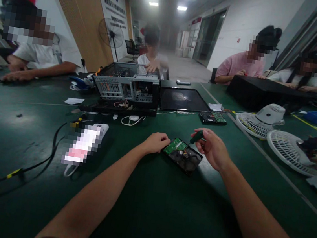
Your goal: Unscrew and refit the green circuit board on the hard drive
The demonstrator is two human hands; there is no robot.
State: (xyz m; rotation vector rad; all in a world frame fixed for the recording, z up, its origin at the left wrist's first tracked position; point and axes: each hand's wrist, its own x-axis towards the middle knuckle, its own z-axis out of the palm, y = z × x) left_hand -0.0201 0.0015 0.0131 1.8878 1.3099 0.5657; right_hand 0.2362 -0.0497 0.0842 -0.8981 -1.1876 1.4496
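A hard drive point(185, 161) lies on the green table in front of me, its green circuit board facing up. My left hand point(156, 142) is closed at the drive's left end, fingers curled against its edge. My right hand point(212, 149) grips a screwdriver point(196, 136) by its dark green handle. The screwdriver points down at the drive's far edge; its tip is too small to make out. A second hard drive point(213, 118) rests farther back on the table.
Behind the drive stands an opened computer case point(127, 90), with a black side panel point(183, 99) beside it. White fan parts point(290, 152) lie at right. A phone point(85, 144) and a black cable point(52, 151) are at left. Several people sit around the table.
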